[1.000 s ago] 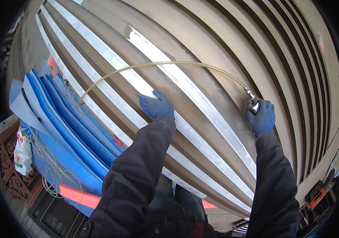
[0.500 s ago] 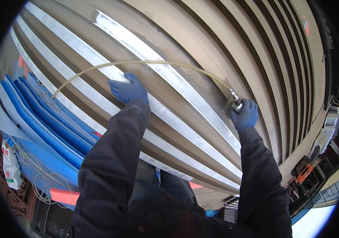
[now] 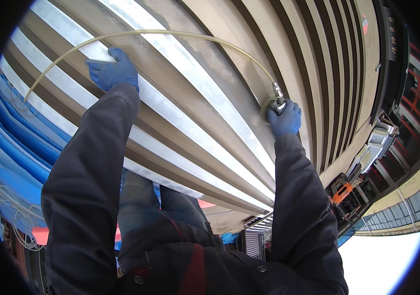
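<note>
Head view: two blue-gloved hands at a ribbed panel

The right hand (image 3: 284, 119) closes its fingers around a metal-fitted tool (image 3: 279, 104) over the ribbed panel (image 3: 239, 59), right of centre. From the tool, a pale hose (image 3: 170, 32) arcs leftward across the ridges. The left hand (image 3: 114, 71) lies on a whitened strip (image 3: 170, 112), thumb spread from fingers; whether they grip it, I cannot tell. Right of the tool, ridges stretch unobstructed to the panel's curved edge. Blue sheets (image 3: 21, 140) crowd the panel's left edge.
</note>
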`<state>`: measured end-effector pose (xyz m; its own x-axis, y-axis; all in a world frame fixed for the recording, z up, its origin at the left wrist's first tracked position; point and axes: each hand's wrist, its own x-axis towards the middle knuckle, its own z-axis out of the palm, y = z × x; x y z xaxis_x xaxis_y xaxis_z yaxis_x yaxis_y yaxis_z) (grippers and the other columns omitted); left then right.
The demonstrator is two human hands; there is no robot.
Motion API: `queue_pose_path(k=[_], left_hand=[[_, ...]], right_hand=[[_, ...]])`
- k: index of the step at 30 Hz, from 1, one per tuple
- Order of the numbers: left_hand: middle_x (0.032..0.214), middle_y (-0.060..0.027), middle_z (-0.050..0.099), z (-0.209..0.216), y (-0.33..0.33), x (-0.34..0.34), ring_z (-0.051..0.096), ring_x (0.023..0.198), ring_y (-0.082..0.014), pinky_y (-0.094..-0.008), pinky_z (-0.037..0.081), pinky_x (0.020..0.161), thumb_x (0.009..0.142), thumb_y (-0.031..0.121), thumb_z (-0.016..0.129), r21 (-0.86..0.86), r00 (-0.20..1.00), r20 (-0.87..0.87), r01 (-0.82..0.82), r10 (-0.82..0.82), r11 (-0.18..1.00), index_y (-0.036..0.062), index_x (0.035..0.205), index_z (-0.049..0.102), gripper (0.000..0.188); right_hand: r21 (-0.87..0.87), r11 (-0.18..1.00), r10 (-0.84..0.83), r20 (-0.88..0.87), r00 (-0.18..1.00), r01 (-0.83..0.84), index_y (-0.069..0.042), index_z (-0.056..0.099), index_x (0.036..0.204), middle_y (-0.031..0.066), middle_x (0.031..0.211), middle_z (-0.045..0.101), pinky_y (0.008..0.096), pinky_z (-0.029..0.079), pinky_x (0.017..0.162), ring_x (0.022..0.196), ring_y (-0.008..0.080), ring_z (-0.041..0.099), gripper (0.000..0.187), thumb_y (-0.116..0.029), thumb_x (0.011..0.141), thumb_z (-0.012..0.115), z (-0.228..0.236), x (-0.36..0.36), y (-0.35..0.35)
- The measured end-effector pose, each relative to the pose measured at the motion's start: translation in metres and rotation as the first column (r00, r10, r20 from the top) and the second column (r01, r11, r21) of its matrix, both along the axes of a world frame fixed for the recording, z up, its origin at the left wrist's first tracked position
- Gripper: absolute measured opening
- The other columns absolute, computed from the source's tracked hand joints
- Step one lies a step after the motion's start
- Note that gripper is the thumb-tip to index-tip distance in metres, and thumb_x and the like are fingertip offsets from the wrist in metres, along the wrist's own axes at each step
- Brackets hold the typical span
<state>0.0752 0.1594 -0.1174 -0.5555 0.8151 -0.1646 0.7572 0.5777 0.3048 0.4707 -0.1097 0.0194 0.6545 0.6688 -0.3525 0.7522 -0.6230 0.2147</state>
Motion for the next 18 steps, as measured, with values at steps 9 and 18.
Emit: queue_pose_path(k=[9, 18], left_hand=[[0.157, -0.0337, 0.054, 0.007, -0.001, 0.000, 0.058, 0.145, -0.0432, -0.0513, 0.048, 0.122, 0.107, 0.060, 0.052, -0.065, 0.999, 0.026, -0.033, 0.035, 0.997, -0.0141, 0.167, 0.030, 0.098], [0.158, -0.0336, 0.054, 0.000, 0.003, 0.000, 0.057, 0.147, -0.0436, -0.0521, 0.047, 0.123, 0.106, 0.062, 0.050, -0.004, 0.999, -0.010, -0.037, 0.037, 0.999, -0.0131, 0.167, 0.033, 0.098]], right_hand=[[0.200, 0.964, 0.184, -0.040, 0.982, -0.173, -0.011, 0.070, 0.119, 0.0157, 0.120, 0.069, 0.0515, 0.059, 0.094, 0.116, 0.0391, 0.066, 0.054, -0.047, 0.084, 0.089, -0.018, -0.013, 0.049], [0.093, 0.991, 0.091, 0.013, 0.996, -0.092, -0.011, 0.070, 0.120, 0.0144, 0.123, 0.070, 0.0511, 0.059, 0.095, 0.116, 0.0374, 0.066, 0.054, -0.043, 0.081, 0.091, 0.000, -0.001, -0.013]])
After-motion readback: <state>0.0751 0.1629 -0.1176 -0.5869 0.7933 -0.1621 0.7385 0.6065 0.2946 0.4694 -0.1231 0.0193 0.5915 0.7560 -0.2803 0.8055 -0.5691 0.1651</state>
